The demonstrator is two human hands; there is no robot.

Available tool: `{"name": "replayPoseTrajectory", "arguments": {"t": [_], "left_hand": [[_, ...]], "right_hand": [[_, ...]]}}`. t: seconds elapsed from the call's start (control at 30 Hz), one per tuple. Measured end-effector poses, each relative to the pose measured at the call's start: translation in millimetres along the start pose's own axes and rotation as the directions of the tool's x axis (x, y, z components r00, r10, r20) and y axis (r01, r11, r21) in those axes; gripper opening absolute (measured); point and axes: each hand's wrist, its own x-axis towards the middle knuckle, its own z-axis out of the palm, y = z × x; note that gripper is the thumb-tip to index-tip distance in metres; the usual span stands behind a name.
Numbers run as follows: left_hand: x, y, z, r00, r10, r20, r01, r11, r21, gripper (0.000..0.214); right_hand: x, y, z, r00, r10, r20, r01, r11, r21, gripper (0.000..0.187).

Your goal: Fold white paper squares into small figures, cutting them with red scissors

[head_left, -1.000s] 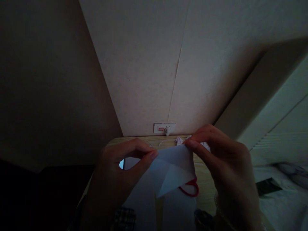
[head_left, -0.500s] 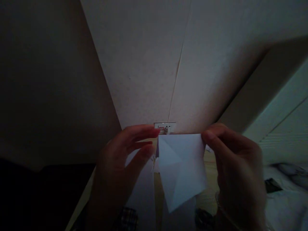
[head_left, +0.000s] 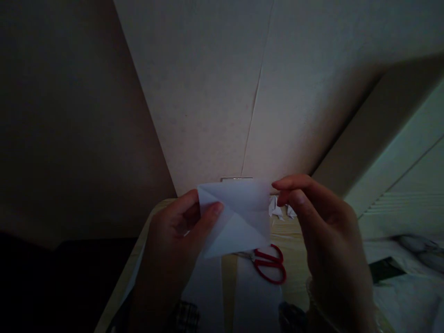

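Note:
A creased square of white paper (head_left: pixel 243 199) is held up in front of me, with fold lines running across it and its lower edge slanting. My left hand (head_left: pixel 176 236) pinches its left side, thumb on the near face and fingers behind. Just off the paper's right edge is my right hand (head_left: pixel 322 231), its fingers slightly apart and nothing visible between them. Below the paper, red-handled scissors (head_left: pixel 268 264) lie on the table, their blades mostly hidden by the sheet.
White sheets (head_left: pixel 256 291) lie on the pale wooden table (head_left: pixel 294 259) beneath my hands. Folded white paper pieces (head_left: pixel 275 208) sit at the back near the wall (head_left: pixel 208 92). A socket plate (head_left: pixel 237 178) is mostly covered. White bedding-like fabric (head_left: pixel 409 300) with a dark green item is at right.
The paper has moved left and been turned. My left hand, open before, now grips it, while my right hand has let go of its corner. The scissors have come into view.

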Motion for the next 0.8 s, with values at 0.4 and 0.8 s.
{"name": "replayPoseTrajectory", "arguments": {"t": [0.4,0.8], "left_hand": [[-2.1,2.2,3.8,0.988,0.033,-0.149,-0.049,0.993,-0.11,0.014],[-5.5,6.3,5.1,0.988,-0.013,-0.153,-0.001,0.996,-0.091,0.021]], "right_hand": [[2.2,-7.7,1.8,0.978,0.047,0.204,-0.031,0.996,-0.079,0.012],[1.3,-7.1,4.9,0.989,0.043,0.141,-0.039,0.999,-0.031,0.012]]}}
